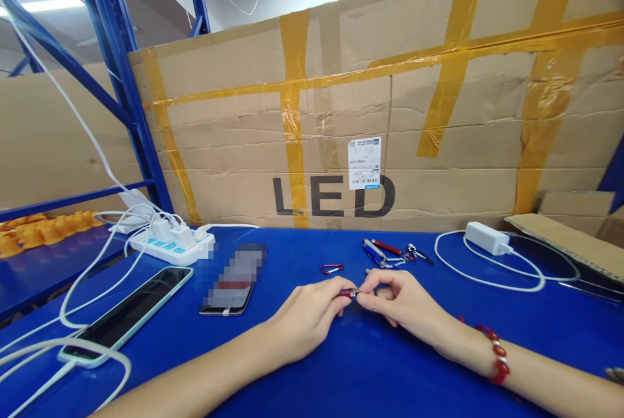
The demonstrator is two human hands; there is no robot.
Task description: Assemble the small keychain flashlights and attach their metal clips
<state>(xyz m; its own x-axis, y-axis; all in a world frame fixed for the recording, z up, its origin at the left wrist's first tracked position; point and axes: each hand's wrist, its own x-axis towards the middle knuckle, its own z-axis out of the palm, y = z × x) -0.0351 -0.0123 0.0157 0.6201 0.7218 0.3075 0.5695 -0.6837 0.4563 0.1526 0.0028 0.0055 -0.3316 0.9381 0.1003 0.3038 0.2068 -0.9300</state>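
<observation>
My left hand [312, 317] and my right hand [402, 301] meet above the blue tabletop, fingertips pinched together. Between them is a small red tube with a silver end [349, 293], mostly covered by my fingers. The left fingers grip its red part, while the right thumb and index finger close on the silver end. Just beyond my left hand lies a red carabiner [332, 268]. Past my right hand rest a small red tube [387, 247], a blue-and-silver tube [374, 251] with a silver clip, and some small black and metal clasps [418, 253].
On the left are a phone with a pale green case [131, 311], a second phone [236, 278], and a white power strip [170, 247] with tangled cables. A white charger [486, 238] and its looped cable lie right. A large cardboard box [234, 145] stands behind the table.
</observation>
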